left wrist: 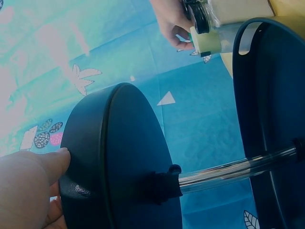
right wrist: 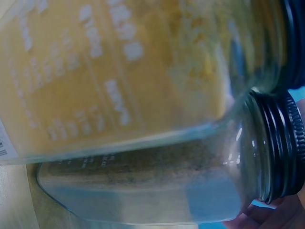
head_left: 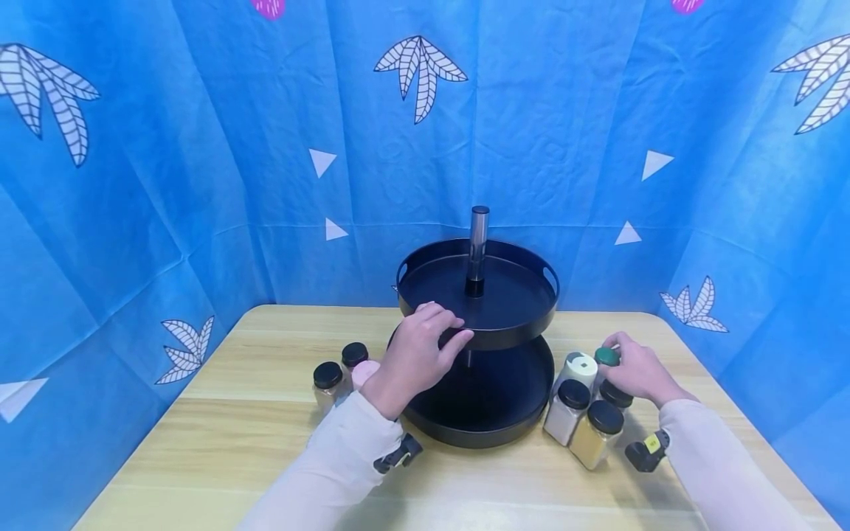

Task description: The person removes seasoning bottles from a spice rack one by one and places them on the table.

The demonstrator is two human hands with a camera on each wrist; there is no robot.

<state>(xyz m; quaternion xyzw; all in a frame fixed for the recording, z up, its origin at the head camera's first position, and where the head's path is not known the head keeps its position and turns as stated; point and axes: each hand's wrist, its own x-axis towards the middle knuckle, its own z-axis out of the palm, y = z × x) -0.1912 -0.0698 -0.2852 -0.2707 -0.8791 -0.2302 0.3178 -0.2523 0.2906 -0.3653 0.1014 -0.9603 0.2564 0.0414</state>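
A black two-tier round tray stand (head_left: 508, 337) stands mid-table with a metal post through its centre. My left hand (head_left: 415, 361) grips the front rim of its upper tier; in the left wrist view the thumb (left wrist: 56, 162) presses the outer wall. On the right, my right hand (head_left: 639, 371) holds a green-capped jar (head_left: 606, 357) by its top, the jar's body mostly hidden behind others. Around it stand a pale-green-capped jar (head_left: 581, 366), a black-capped jar of whitish contents (head_left: 563, 424) and a black-capped jar of yellow powder (head_left: 589, 441). Another black-capped jar (right wrist: 143, 191) sits beside the yellow one.
Left of the stand are two black-capped jars (head_left: 328, 377) and a pink-capped one (head_left: 364, 372), partly behind my left arm. The stand's lower tier (head_left: 481, 439) reaches close to the right-hand jars. A blue patterned curtain (head_left: 564, 147) encloses the wooden table (head_left: 219, 442).
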